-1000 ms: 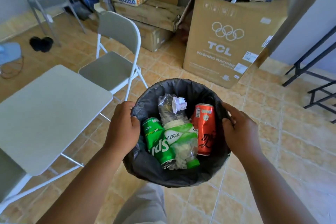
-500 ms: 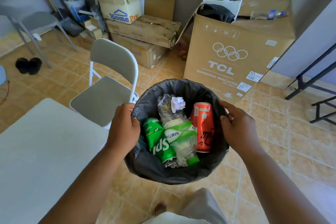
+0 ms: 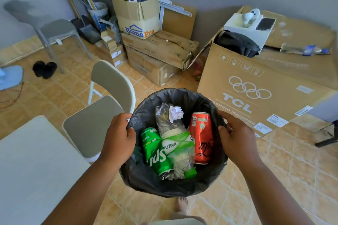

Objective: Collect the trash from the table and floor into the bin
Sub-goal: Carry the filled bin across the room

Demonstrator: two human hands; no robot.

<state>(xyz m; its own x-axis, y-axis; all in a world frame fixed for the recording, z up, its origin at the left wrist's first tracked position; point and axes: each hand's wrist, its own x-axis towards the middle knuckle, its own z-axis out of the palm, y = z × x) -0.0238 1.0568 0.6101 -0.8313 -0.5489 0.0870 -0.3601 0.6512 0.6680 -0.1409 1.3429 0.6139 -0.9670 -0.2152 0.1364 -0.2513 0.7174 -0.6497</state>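
Observation:
I carry a round bin [image 3: 175,93] lined with a black bag in front of me, above the tiled floor. My left hand [image 3: 117,139] grips its left rim and my right hand [image 3: 236,137] grips its right rim. Inside lie a green soda can [image 3: 155,151], a red soda can [image 3: 202,137], a crushed clear plastic bottle [image 3: 178,144] with a green label and cap, and a crumpled white paper ball [image 3: 176,112].
A white table [image 3: 36,170] is at the lower left, with a white chair [image 3: 102,115] beside it. A large TCL carton [image 3: 265,86] stands to the right, stacked cardboard boxes [image 3: 155,51] against the wall. A grey chair [image 3: 54,31] and black slippers [image 3: 44,69] are at the left.
I have stepped forward with the bin, held the same way. The table and chair have slid down and left in view, and more of the boxes against the wall shows.

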